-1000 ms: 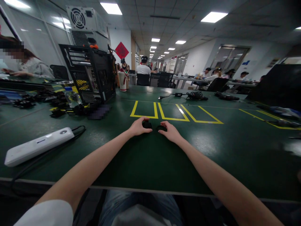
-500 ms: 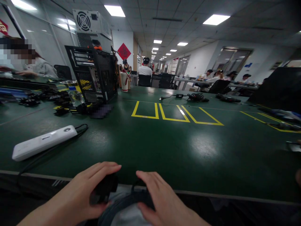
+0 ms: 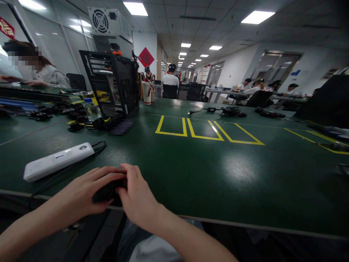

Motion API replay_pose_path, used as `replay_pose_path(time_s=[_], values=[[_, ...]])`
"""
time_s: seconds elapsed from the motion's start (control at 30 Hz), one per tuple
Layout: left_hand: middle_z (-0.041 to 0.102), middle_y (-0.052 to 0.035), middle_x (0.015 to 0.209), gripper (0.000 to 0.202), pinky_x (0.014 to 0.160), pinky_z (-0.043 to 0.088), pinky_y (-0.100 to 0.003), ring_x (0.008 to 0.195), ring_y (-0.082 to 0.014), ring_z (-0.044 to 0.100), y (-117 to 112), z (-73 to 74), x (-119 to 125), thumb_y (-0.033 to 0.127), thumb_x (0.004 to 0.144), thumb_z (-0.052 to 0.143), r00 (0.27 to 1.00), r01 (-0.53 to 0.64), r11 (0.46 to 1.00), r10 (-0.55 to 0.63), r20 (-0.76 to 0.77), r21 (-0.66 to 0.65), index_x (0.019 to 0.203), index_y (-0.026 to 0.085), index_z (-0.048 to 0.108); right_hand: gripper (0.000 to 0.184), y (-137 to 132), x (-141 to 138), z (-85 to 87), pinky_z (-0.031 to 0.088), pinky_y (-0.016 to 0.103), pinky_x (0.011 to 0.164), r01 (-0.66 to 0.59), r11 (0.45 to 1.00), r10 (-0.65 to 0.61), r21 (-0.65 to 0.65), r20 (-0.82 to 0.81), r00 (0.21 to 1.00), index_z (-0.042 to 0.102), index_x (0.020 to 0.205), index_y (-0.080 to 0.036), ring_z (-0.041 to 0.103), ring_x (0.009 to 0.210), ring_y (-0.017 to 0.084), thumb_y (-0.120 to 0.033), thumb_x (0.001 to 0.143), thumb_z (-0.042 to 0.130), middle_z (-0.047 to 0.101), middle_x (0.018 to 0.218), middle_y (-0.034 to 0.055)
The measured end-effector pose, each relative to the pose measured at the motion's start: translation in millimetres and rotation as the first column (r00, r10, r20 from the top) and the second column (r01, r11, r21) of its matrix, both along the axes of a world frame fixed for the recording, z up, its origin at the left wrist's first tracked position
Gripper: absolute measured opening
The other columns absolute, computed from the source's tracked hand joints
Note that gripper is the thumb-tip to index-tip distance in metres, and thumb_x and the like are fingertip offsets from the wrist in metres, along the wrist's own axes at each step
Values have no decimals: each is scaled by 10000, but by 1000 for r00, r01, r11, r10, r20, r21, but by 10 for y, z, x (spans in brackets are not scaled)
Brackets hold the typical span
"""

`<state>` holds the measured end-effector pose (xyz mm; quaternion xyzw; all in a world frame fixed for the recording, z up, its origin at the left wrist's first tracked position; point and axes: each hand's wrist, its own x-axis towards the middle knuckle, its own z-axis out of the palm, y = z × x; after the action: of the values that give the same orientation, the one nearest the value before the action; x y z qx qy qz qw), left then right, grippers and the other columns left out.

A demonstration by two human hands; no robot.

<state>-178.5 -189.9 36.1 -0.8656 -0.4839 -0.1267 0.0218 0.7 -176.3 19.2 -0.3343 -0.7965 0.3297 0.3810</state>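
Note:
Both my hands are together at the near edge of the green table. My left hand curls its fingers over a small black object, which shows only as a dark shape between the palms. My right hand is wrapped over the same black object from the right, thumb and fingers closed on it. What the object is cannot be made out.
A white power strip with a black cord lies left of my hands. An open black computer case stands at the back left among black parts. Yellow taped boxes mark the table middle. Cables lie farther back. A person sits far left.
My hands, which a second ago were stretched out near the yellow boxes on two black pieces, have drawn back to the near edge and closed together, left of where they were half a second ago.

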Motion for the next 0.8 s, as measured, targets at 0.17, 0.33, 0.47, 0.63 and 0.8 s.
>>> replay_pose_path(time_s=[0.17,0.33,0.47,0.63,0.8], values=[[531,8,1217,430,925,414,-262,1081,-186,533,92,31,6,256,714,546,993,-51,993,62,97,-110,1139,299,493,436,22,-124,-100,419,313,954,82,990,-98,-111,-143,985,425,1145,-177,501,1045,160,-61,732,502,522,1123,61],[530,4,1192,421,868,441,-262,1048,-204,543,106,-115,-184,337,700,578,984,-91,988,108,139,-122,1107,311,472,347,-77,-127,-77,389,359,987,73,984,-99,-165,-153,983,466,1132,-184,469,1116,188,-144,787,484,539,1128,66],[531,-14,1179,448,808,466,-259,1047,-218,538,111,-212,-335,365,701,574,963,-125,974,164,213,-187,1121,300,435,492,-184,-201,-102,368,383,1019,-57,967,16,-247,-166,986,297,1293,-138,443,1195,203,-155,815,417,446,1294,121],[578,-20,1113,433,776,469,-285,996,-231,555,65,-256,-341,405,706,567,925,-178,969,224,307,-172,1103,280,446,663,-203,-344,-149,217,415,1100,-165,968,142,-190,-131,981,117,1366,-88,172,1352,229,-164,791,438,193,1448,158],[597,34,1089,292,761,466,-298,979,-206,556,38,-199,-231,392,778,472,900,-261,958,287,329,-120,1061,327,444,644,-182,-251,-92,278,434,1067,-177,966,168,-188,-61,984,188,1350,-111,212,1336,272,-213,789,488,210,1419,182]])
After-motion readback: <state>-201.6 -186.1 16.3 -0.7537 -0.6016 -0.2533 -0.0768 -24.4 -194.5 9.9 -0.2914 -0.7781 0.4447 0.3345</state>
